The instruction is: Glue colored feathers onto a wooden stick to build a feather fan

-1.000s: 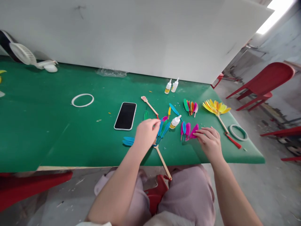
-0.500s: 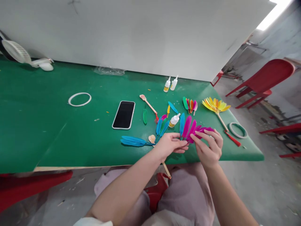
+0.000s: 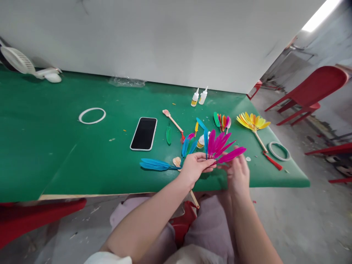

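My left hand (image 3: 195, 168) is closed on a fan of magenta feathers (image 3: 217, 145), pinching their quills between thumb and fingers. A blue feather (image 3: 206, 141) stands at the left of this bunch. My right hand (image 3: 238, 174) is beside the bunch, its fingers apart and partly behind the lowest magenta feather; I see nothing held in it. Under and beside my left wrist lies a wooden stick handle (image 3: 194, 199) with a pale shell-shaped head (image 3: 176, 161). Blue feathers (image 3: 155, 164) spread out left of that head, and more blue feathers (image 3: 186, 146) point up behind my left hand.
On the green table (image 3: 55, 146) are a phone (image 3: 143, 134), a white ring (image 3: 92, 116), glue bottles (image 3: 194, 98), a second stick (image 3: 173, 120), a small feather bundle (image 3: 223, 122), a yellow feather fan (image 3: 253, 123) and a tape roll (image 3: 279, 151). A red chair (image 3: 316, 91) stands at right.
My right hand has moved down and slightly left, off the top of the magenta feathers. Those feathers now fan upward and right from my left hand, which has barely moved.
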Available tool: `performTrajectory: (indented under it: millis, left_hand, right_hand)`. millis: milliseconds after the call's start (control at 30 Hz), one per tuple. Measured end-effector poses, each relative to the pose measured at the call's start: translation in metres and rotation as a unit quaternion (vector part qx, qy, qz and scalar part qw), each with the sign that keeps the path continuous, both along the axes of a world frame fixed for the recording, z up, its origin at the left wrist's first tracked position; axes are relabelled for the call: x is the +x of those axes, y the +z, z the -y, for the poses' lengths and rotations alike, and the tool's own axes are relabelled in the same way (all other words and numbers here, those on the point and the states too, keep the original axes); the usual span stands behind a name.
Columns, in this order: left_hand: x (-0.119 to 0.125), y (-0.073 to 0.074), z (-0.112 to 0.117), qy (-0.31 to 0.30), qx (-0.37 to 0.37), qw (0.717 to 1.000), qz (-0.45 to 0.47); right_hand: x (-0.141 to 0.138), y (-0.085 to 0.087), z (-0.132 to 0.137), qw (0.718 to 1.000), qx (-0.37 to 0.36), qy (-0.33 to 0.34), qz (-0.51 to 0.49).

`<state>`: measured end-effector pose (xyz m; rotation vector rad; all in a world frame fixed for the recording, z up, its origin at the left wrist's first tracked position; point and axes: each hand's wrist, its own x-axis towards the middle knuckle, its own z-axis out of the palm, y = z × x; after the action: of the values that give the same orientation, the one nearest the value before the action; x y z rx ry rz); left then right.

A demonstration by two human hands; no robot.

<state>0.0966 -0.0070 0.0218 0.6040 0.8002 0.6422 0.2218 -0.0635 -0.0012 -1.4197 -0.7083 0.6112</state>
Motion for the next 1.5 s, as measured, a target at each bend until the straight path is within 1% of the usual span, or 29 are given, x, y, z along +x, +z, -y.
performTrajectory:
  millis: [33,67,100,233,333,400,467,533,600,667,733,800,933,1100,1200,1333,1500]
  left_hand:
    - [0.0,0.0,0.001,-0.007,0.001,1.0,0.003]
    - [0.0,-0.001,0.001,-0.019,0.001,1.0,0.005]
    - [0.0,-0.001,0.002,-0.035,0.002,0.999,0.005]
    - [-0.003,-0.003,0.003,-0.114,0.023,0.993,0.0]
    - [-0.007,-0.005,0.0,-0.161,0.055,0.985,-0.016]
    - [-0.009,-0.007,-0.004,-0.174,0.094,0.979,-0.043]
    - [-0.011,-0.008,-0.007,-0.149,0.145,0.975,-0.074]
    - [-0.012,-0.008,-0.01,-0.093,0.175,0.976,-0.092]
    - [-0.013,-0.007,-0.013,-0.038,0.174,0.98,-0.094]
    - [-0.014,-0.005,-0.016,0.003,0.162,0.983,-0.09]
    - [-0.015,-0.004,-0.019,0.033,0.155,0.983,-0.087]
    - [-0.017,-0.003,-0.021,0.05,0.148,0.985,-0.079]
    - [-0.021,-0.003,-0.024,0.048,0.14,0.987,-0.06]
    - [-0.025,-0.002,-0.025,0.013,0.158,0.986,-0.059]
    - [-0.028,0.0,-0.026,0.004,0.188,0.979,-0.079]
    - [-0.037,-0.001,-0.028,0.0,0.241,0.964,-0.109]
    - [-0.047,-0.001,-0.027,0.028,0.303,0.945,-0.12]
  right_hand:
    - [-0.006,0.0,-0.001,0.998,-0.034,0.031,-0.039]
    - [-0.012,0.0,-0.001,0.995,-0.061,0.048,-0.062]
    - [-0.016,0.001,-0.003,0.993,-0.076,0.049,-0.076]
    - [-0.021,0.009,-0.009,0.992,-0.068,0.032,-0.104]
    - [-0.016,0.014,-0.012,0.993,-0.071,0.037,-0.083]
    - [-0.013,0.016,-0.013,0.995,-0.08,0.032,-0.055]
    - [-0.012,0.018,-0.013,0.994,-0.109,0.022,-0.015]
    - [-0.013,0.02,-0.012,0.988,-0.152,0.03,0.03]
    - [-0.014,0.021,-0.012,0.98,-0.179,0.054,0.066]
    - [-0.015,0.02,-0.012,0.976,-0.188,0.071,0.08]
    - [-0.016,0.019,-0.012,0.978,-0.183,0.07,0.07]
    - [-0.016,0.018,-0.014,0.982,-0.17,0.072,0.042]
    - [-0.018,0.018,-0.016,0.986,-0.147,0.082,0.009]
    - [-0.022,0.019,-0.015,0.983,-0.156,0.094,0.037]
    - [-0.024,0.018,-0.014,0.979,-0.166,0.095,0.067]
    - [-0.027,0.017,-0.014,0.977,-0.169,0.107,0.072]
    - [-0.031,0.019,-0.013,0.968,-0.19,0.119,0.112]
